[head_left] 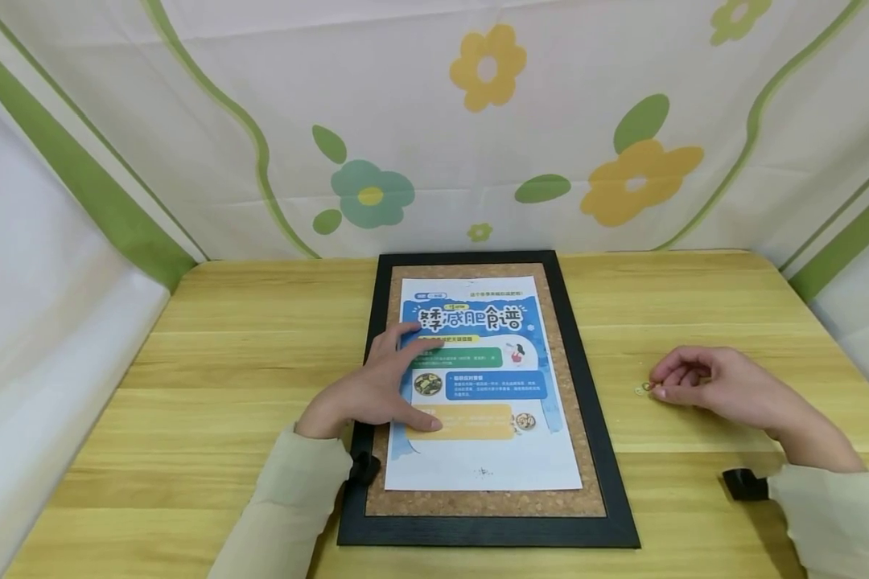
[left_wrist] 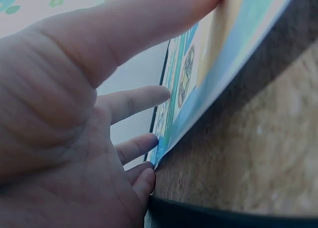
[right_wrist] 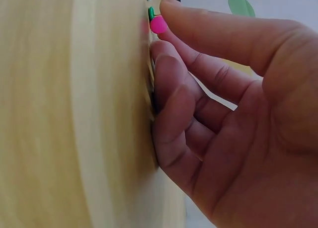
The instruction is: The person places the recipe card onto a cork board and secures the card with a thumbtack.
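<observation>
A printed sheet (head_left: pixel 478 462) with blue, green and yellow panels lies on a cork board (head_left: pixel 478 505) in a black frame (head_left: pixel 488 532). My left hand (head_left: pixel 372 390) spreads over the sheet's left side, thumb and fingertips resting on the print. In the left wrist view, the edge of the sheet bows up off the cork. To the right of the frame, my right hand (head_left: pixel 724 386) is low at the tabletop with its fingers curled. Its thumb and index finger pinch a small pink thumbtack (right_wrist: pixel 158 24). Beside it shows a green thumbtack (right_wrist: pixel 151 13), partly hidden.
The wooden table (head_left: pixel 210 402) extends on both sides of the frame. Behind it hangs a white cloth (head_left: pixel 420 96) with flowers and leaves, meeting the table's back edge. A black wrist device (head_left: pixel 744 484) sits at my right sleeve.
</observation>
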### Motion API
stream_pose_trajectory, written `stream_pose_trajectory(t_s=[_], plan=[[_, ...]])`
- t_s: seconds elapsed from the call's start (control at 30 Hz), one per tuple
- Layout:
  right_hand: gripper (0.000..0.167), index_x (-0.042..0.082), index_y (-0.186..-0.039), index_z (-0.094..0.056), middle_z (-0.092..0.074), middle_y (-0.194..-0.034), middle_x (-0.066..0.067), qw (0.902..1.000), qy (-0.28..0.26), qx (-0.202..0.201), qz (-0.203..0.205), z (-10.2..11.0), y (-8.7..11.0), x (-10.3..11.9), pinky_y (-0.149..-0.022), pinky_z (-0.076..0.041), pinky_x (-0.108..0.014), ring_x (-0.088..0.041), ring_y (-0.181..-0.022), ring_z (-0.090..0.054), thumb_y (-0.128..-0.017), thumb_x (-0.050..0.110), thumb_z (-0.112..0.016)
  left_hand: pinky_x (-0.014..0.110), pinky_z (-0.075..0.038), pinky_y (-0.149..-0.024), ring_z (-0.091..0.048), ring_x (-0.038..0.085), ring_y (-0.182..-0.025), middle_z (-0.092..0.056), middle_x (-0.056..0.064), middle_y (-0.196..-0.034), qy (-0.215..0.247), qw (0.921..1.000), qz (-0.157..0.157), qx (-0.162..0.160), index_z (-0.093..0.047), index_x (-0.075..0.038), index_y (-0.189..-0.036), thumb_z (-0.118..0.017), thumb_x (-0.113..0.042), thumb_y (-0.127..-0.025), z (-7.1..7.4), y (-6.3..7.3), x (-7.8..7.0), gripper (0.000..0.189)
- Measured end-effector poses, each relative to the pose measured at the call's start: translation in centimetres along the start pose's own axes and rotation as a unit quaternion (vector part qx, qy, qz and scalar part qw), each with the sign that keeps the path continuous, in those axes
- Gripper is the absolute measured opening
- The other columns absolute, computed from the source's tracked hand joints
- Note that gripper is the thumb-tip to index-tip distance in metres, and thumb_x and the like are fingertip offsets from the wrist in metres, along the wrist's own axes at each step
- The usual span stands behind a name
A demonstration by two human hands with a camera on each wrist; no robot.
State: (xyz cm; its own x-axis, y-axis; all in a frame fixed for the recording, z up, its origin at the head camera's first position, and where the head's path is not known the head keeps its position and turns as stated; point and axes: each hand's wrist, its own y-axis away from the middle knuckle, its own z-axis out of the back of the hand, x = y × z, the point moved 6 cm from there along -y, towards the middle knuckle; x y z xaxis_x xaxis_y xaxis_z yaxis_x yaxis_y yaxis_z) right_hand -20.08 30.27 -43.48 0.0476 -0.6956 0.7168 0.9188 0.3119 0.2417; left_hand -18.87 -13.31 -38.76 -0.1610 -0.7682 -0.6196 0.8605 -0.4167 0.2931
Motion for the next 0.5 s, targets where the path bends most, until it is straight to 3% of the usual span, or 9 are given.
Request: stream_pose_trajectory(t_s=[0.5], plan=[[0.014, 0.011, -0.11, -0.076, -0.069, -0.095, 0.0, 0.9992, 0.032, -0.022, 0.006, -0.44, -0.24, 0.0, -0.069, -0.048, -0.024, -0.01, -0.078, -0.058, -0.103, 0.023, -0.075, 0.072, -0.029, -0.124, -0.005, 0.043, -0.165, -0.007, 0.012, -0.18, -0.003, 1.0, -0.001, -0.001, -0.042, -0.022, -0.166, -0.098, -0.037, -0.077, 0.02, 0.07, -0.08, 0.106]])
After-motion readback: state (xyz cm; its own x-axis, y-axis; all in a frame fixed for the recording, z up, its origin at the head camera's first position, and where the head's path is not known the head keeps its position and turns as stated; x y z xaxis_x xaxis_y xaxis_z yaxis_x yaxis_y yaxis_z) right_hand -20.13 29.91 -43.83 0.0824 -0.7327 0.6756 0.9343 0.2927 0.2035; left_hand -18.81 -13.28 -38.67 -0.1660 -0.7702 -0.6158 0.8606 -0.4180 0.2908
